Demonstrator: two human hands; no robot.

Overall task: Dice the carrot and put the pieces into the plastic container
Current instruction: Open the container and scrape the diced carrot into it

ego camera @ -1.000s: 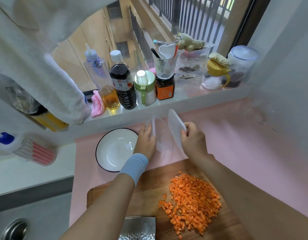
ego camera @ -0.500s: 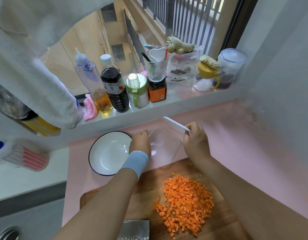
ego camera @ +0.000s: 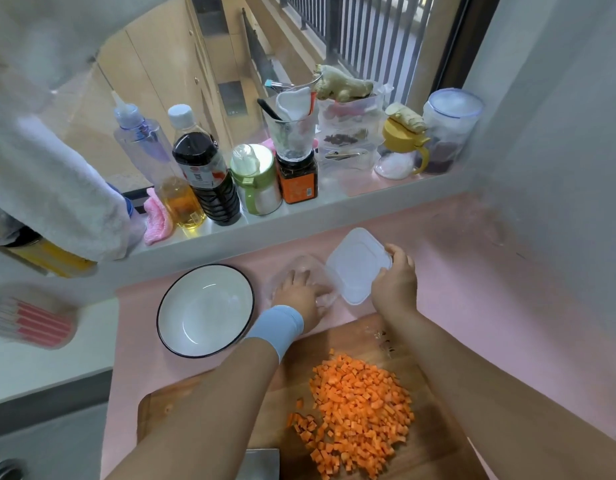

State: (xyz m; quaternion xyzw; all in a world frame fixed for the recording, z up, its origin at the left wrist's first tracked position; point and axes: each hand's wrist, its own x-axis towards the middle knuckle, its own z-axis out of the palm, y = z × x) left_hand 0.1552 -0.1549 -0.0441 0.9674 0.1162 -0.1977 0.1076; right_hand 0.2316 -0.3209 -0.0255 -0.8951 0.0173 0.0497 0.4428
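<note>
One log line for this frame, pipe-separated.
left hand: holds plastic container | right hand: holds lid, off | diced carrot: on cutting board

One container (ego camera: 311, 264); one lid (ego camera: 357, 266) — one bowl (ego camera: 206, 308)

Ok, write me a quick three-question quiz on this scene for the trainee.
1. True or false: the diced carrot is already in the plastic container.
2. The right hand holds: A the lid; B a knife; C a bottle.
3. Fill in: the diced carrot lies on the wooden ____.
Key: 1 false; 2 A; 3 cutting board.
</note>
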